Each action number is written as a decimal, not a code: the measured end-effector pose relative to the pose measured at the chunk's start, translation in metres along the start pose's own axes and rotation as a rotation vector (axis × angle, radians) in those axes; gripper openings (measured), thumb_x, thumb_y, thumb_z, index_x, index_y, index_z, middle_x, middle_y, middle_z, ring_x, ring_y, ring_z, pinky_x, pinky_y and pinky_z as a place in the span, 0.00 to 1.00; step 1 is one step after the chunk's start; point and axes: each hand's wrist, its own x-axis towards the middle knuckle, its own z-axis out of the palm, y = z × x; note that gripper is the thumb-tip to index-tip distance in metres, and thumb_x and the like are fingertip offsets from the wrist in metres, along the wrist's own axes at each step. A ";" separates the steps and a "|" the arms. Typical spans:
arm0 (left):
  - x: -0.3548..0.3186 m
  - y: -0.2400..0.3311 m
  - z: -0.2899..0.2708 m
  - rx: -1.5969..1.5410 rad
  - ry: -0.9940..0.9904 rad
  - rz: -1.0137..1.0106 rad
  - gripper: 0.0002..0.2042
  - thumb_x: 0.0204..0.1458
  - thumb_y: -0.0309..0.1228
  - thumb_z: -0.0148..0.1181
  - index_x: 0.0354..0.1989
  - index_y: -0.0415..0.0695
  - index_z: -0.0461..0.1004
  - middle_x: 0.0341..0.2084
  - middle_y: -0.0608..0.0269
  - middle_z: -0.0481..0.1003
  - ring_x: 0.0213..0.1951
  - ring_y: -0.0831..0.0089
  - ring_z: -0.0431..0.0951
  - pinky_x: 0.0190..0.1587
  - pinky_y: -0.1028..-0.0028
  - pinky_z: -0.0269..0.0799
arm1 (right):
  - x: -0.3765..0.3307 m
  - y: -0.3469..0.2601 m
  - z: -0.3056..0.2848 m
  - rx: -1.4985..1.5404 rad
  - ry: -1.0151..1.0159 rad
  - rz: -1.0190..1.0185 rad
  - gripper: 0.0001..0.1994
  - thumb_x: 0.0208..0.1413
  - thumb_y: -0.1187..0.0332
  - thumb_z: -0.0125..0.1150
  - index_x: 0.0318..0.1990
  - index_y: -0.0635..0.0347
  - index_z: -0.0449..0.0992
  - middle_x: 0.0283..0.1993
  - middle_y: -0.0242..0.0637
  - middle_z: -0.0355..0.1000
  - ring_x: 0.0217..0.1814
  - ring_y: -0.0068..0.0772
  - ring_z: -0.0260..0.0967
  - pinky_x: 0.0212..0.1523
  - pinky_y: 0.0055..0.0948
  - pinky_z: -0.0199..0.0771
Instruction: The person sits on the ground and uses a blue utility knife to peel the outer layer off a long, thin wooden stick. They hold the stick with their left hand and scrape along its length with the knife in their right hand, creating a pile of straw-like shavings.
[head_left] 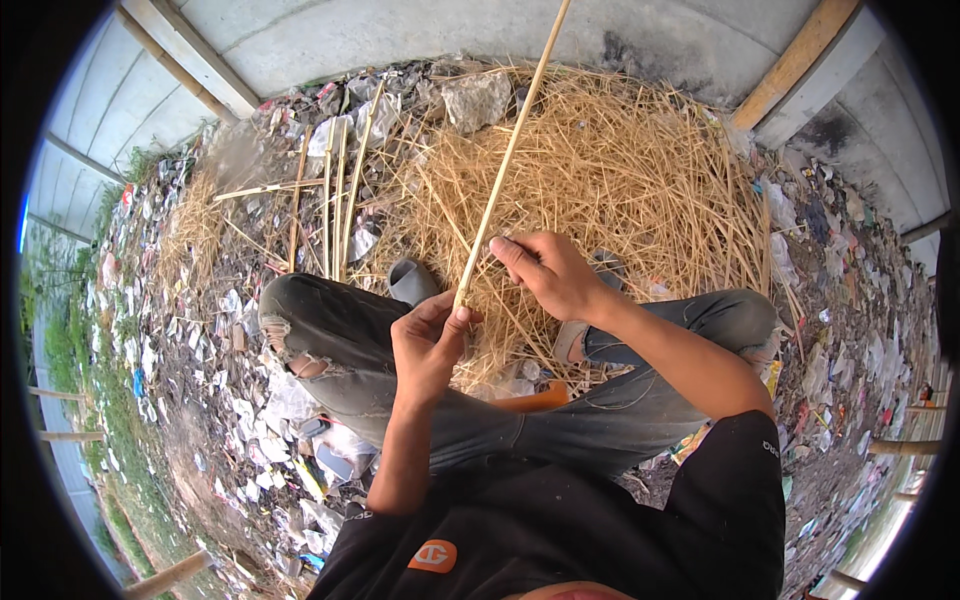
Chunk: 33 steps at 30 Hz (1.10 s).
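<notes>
While gripped: both hands point(490, 310), bamboo strip point(510, 150)

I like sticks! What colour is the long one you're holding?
Pale yellow-tan long thin bamboo stick, seen best in the head view.

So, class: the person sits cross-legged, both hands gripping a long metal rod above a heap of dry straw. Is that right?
Not quite. The head view shows a long pale bamboo strip, not a metal rod. The rest holds: left hand and right hand grip it above the straw heap, legs crossed.
</notes>
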 end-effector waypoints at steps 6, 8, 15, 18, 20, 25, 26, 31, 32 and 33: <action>-0.004 0.006 0.002 -0.023 -0.039 -0.045 0.14 0.66 0.33 0.56 0.40 0.31 0.79 0.18 0.74 0.70 0.17 0.91 0.57 0.19 0.82 0.50 | 0.018 -0.016 -0.034 -0.529 0.171 -0.119 0.25 0.69 0.49 0.47 0.29 0.62 0.75 0.14 0.44 0.68 0.17 0.48 0.69 0.21 0.44 0.66; -0.004 0.004 0.002 0.015 -0.057 -0.051 0.15 0.66 0.33 0.55 0.35 0.31 0.79 0.15 0.78 0.64 0.17 0.91 0.56 0.19 0.81 0.48 | 0.027 -0.008 -0.054 -0.609 0.238 -0.050 0.26 0.69 0.49 0.46 0.28 0.62 0.74 0.13 0.44 0.67 0.16 0.48 0.68 0.21 0.44 0.66; -0.006 0.006 -0.001 0.121 -0.098 -0.032 0.16 0.67 0.33 0.55 0.30 0.33 0.78 0.13 0.79 0.61 0.17 0.91 0.55 0.20 0.82 0.48 | 0.021 -0.013 -0.066 -0.571 0.350 -0.071 0.27 0.70 0.49 0.45 0.26 0.60 0.75 0.13 0.41 0.67 0.15 0.45 0.69 0.18 0.42 0.65; -0.005 0.010 0.001 0.137 -0.114 -0.047 0.16 0.66 0.33 0.55 0.29 0.33 0.78 0.13 0.79 0.61 0.17 0.90 0.56 0.20 0.82 0.48 | 0.019 -0.015 -0.062 -0.614 0.345 -0.105 0.26 0.69 0.49 0.46 0.27 0.60 0.76 0.13 0.42 0.68 0.16 0.46 0.70 0.19 0.43 0.67; -0.007 0.011 0.002 0.170 -0.118 -0.047 0.17 0.66 0.33 0.55 0.28 0.34 0.78 0.13 0.78 0.62 0.17 0.90 0.56 0.20 0.81 0.48 | 0.015 -0.016 -0.044 -0.638 0.256 -0.121 0.26 0.69 0.49 0.46 0.27 0.60 0.76 0.13 0.42 0.69 0.15 0.46 0.70 0.18 0.44 0.67; 0.004 0.014 0.008 0.173 -0.074 -0.040 0.16 0.66 0.33 0.56 0.28 0.35 0.78 0.13 0.78 0.62 0.17 0.90 0.57 0.19 0.81 0.49 | -0.018 -0.013 0.014 -0.670 0.131 -0.307 0.25 0.69 0.49 0.46 0.29 0.59 0.78 0.13 0.43 0.70 0.14 0.45 0.71 0.16 0.44 0.67; 0.001 0.012 0.003 0.184 -0.065 -0.033 0.15 0.66 0.33 0.56 0.28 0.35 0.78 0.13 0.78 0.62 0.17 0.90 0.57 0.19 0.81 0.49 | -0.008 -0.016 0.004 -0.653 0.144 -0.205 0.24 0.68 0.50 0.47 0.30 0.59 0.79 0.14 0.44 0.70 0.15 0.46 0.72 0.16 0.44 0.68; -0.001 0.018 0.007 0.157 -0.098 -0.088 0.15 0.65 0.33 0.57 0.29 0.35 0.78 0.13 0.78 0.63 0.17 0.90 0.58 0.20 0.81 0.50 | 0.015 -0.017 -0.036 -0.620 0.190 -0.044 0.21 0.67 0.50 0.51 0.31 0.58 0.79 0.13 0.39 0.69 0.13 0.37 0.69 0.14 0.37 0.64; 0.000 0.019 0.009 0.155 -0.090 -0.087 0.15 0.65 0.33 0.57 0.30 0.35 0.78 0.13 0.78 0.63 0.17 0.90 0.58 0.20 0.81 0.50 | 0.007 -0.012 -0.021 -0.629 0.186 -0.154 0.22 0.68 0.50 0.50 0.31 0.58 0.79 0.12 0.39 0.69 0.12 0.37 0.68 0.14 0.36 0.63; 0.005 0.018 0.015 0.145 -0.087 -0.082 0.15 0.65 0.32 0.57 0.29 0.35 0.78 0.14 0.78 0.63 0.17 0.90 0.58 0.20 0.81 0.50 | -0.011 -0.009 0.002 -0.650 0.192 -0.249 0.22 0.68 0.50 0.49 0.31 0.58 0.79 0.12 0.38 0.68 0.11 0.37 0.67 0.14 0.35 0.63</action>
